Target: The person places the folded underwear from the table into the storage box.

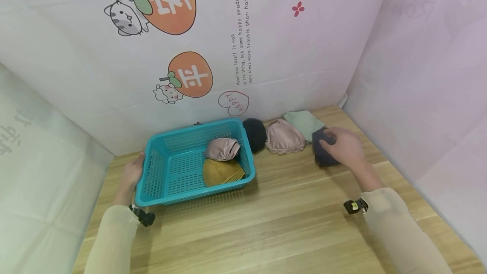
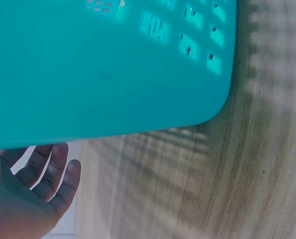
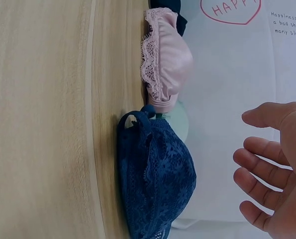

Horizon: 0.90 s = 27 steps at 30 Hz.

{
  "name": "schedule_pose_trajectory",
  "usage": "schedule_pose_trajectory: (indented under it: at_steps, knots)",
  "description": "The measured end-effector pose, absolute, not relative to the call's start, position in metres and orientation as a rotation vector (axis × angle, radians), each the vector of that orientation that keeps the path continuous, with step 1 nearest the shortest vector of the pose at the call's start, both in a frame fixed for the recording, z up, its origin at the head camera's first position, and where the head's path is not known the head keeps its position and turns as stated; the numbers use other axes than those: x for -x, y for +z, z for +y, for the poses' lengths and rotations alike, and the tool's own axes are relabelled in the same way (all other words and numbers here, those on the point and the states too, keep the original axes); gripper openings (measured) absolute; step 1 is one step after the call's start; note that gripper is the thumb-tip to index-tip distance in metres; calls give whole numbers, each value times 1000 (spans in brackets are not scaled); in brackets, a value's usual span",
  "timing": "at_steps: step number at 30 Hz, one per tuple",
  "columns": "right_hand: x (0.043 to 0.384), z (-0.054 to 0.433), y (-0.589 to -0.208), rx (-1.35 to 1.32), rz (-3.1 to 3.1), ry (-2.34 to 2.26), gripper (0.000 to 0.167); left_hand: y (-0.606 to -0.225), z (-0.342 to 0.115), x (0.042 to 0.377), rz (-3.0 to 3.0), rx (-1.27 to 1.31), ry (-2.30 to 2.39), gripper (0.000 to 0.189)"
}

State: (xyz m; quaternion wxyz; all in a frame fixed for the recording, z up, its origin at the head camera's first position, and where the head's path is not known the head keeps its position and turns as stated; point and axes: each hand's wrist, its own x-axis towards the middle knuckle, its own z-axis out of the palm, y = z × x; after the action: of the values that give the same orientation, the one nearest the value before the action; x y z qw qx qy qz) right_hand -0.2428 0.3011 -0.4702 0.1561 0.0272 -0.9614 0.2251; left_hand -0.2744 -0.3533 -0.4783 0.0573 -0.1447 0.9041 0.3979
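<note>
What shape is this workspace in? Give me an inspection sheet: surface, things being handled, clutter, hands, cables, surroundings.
Surface: light-brown wood-grain tabletop.
Things handled: rectangular turquoise plastic basket, holding a crumpled pink satin garment and a mustard-yellow fabric garment; to its right, a rounded black cloth garment, a pink lace-edged satin garment, a pale-green cloth garment and a navy lace garment.
Clutter: nothing seen.
Left hand: at the basket's left side; grip unclear.
Right hand: fingers spread near the navy lace garment, apart from it.
Cables: nothing seen.
Surroundings: white printed sheet behind, pale sheets at both sides.
</note>
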Motion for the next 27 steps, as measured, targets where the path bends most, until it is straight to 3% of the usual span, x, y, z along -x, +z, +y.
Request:
schedule_pose_trajectory:
  at_steps: [27]
  knots:
    - [241,323,-478,-18,-2761,635,40,-478,-353,275,2737,433,1218,94]
